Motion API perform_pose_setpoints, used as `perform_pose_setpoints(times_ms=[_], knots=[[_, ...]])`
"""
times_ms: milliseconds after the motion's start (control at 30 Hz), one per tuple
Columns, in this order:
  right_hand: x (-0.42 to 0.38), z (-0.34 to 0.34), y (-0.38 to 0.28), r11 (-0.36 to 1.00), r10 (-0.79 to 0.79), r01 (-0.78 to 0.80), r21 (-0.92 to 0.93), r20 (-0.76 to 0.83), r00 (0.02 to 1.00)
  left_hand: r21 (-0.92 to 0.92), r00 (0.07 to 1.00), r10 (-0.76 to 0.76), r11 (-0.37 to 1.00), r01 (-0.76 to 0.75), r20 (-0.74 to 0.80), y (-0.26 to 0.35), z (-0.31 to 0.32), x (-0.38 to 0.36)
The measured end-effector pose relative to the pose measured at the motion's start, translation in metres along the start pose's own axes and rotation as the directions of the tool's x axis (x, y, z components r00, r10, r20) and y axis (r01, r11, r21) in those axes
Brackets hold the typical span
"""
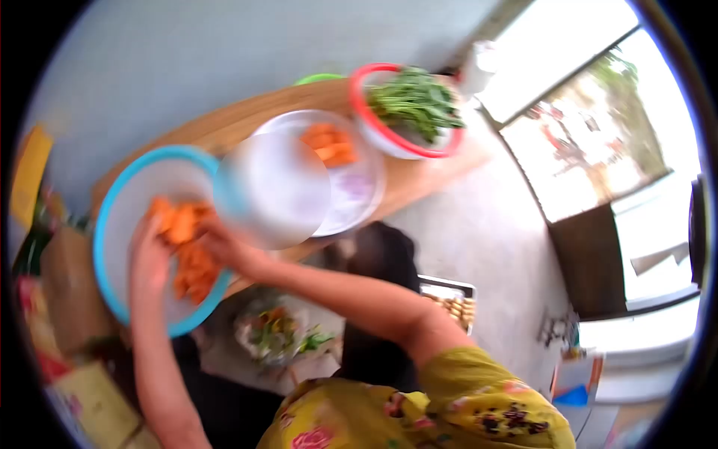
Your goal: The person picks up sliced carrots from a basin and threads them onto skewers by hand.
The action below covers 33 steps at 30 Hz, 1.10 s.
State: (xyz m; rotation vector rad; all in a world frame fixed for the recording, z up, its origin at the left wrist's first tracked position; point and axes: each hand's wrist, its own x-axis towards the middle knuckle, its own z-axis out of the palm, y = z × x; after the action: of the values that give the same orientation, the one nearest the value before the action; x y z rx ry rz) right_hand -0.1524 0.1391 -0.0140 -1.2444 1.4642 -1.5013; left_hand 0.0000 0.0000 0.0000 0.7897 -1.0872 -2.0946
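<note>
My left hand (148, 243) and my right hand (226, 245) are both inside a white basin with a blue rim (107, 266). Between them they hold cut orange vegetable pieces (178, 223); the exact kind is hard to tell. More orange pieces (196, 273) lie in the basin under my hands. Both hands are somewhat blurred, and their fingers are curled about the pieces. Right of the basin, a round white tray (372, 196) holds another pile of orange chunks (329, 144). A smeared white round shape (273, 191) covers part of that tray.
A red-rimmed basin (359, 90) with leafy greens (415, 103) stands at the right end of the wooden table (247, 114). Below the table are a bowl of vegetable scraps (271, 329) and a tray of small brownish items (456, 305). Cardboard boxes (75, 292) stand at left.
</note>
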Motion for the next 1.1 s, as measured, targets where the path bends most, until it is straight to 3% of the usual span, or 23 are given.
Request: perform_pose_setpoints(times_ms=[33,67,100,133,333,433,700,800,867,900,933,967,1033,1100], knots=[[0.003,-0.010,0.005,1.000,0.014,-0.015,-0.026,-0.068,0.998,0.000,0.997,-0.038,0.999,0.038,0.064,-0.006,0.008,0.023],[0.011,0.013,0.013,0.990,-0.082,0.063,-0.125,-0.153,0.985,0.012,0.995,-0.065,0.998,0.064,0.072,0.005,-0.003,0.023],[-0.027,-0.062,0.001,0.974,-0.126,0.090,-0.210,-0.168,0.978,-0.088,0.992,-0.058,0.994,0.068,0.114,-0.041,0.067,0.014],[-0.023,-0.084,-0.013,0.974,-0.131,0.104,-0.199,-0.128,0.983,-0.100,0.985,-0.047,0.993,0.064,0.167,-0.049,0.073,0.030],[-0.019,-0.063,-0.019,0.987,0.003,-0.025,-0.158,-0.136,0.991,-0.001,0.986,-0.103,0.995,0.104,0.128,-0.031,0.059,0.025],[-0.022,-0.062,-0.015,0.984,-0.076,0.041,-0.172,-0.197,0.978,0.025,0.985,-0.103,0.995,0.101,0.135,-0.035,0.058,0.026],[-0.022,-0.064,-0.010,0.989,-0.065,0.041,-0.142,-0.171,0.983,0.070,0.979,-0.098,0.994,0.087,0.178,-0.035,0.062,0.023],[-0.020,-0.061,-0.004,0.985,-0.073,0.037,-0.168,-0.212,0.974,0.098,0.991,-0.087,0.992,0.078,0.100,-0.035,0.066,0.023],[-0.018,-0.061,0.005,0.964,-0.117,0.060,-0.258,-0.212,0.970,0.008,0.988,-0.032,0.999,0.032,0.150,-0.041,0.061,0.025],[-0.016,-0.057,0.011,0.975,-0.161,0.119,-0.187,-0.226,0.961,0.003,0.988,-0.042,0.999,0.042,0.152,-0.036,0.069,0.019],[-0.017,-0.060,0.005,0.979,-0.119,0.086,-0.183,-0.183,0.976,-0.052,0.991,-0.040,0.998,0.047,0.129,-0.037,0.071,0.017],[-0.018,-0.059,0.000,0.986,-0.053,0.025,-0.167,-0.165,0.985,-0.019,0.993,0.052,0.999,-0.050,0.103,-0.037,0.076,0.014],[-0.021,-0.059,0.002,0.971,-0.153,0.110,-0.213,-0.198,0.968,-0.096,0.990,0.012,0.995,0.001,0.143,-0.040,0.072,0.020],[-0.025,-0.063,-0.005,0.987,-0.049,0.026,-0.158,-0.143,0.989,-0.076,0.993,0.015,0.997,-0.007,0.114,-0.040,0.080,0.019]])
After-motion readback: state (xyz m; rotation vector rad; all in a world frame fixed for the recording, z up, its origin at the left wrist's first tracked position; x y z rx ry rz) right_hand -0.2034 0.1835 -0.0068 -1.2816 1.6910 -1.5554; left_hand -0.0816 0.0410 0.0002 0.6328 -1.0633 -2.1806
